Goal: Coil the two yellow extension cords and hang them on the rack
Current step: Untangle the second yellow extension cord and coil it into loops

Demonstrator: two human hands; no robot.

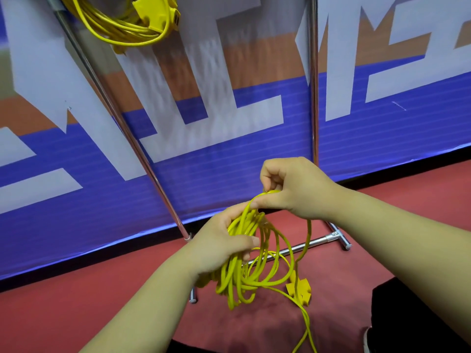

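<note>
- The left hand (224, 247) grips a bundle of loops of the yellow extension cord (251, 266) above the red floor (76, 314).
- The right hand (295, 187) pinches the top loop.
- A second coiled cord (122, 26) hangs on the metal rack (314, 98).

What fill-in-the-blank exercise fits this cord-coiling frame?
1. The left hand grips the loops of a yellow extension cord; the right hand pinches the coil's ____ loop.
2. A second coiled yellow cord hangs on the chrome tube rack, at the frame's upper ____.
3. The floor is ____.
Missing words: top; left; red.
</note>
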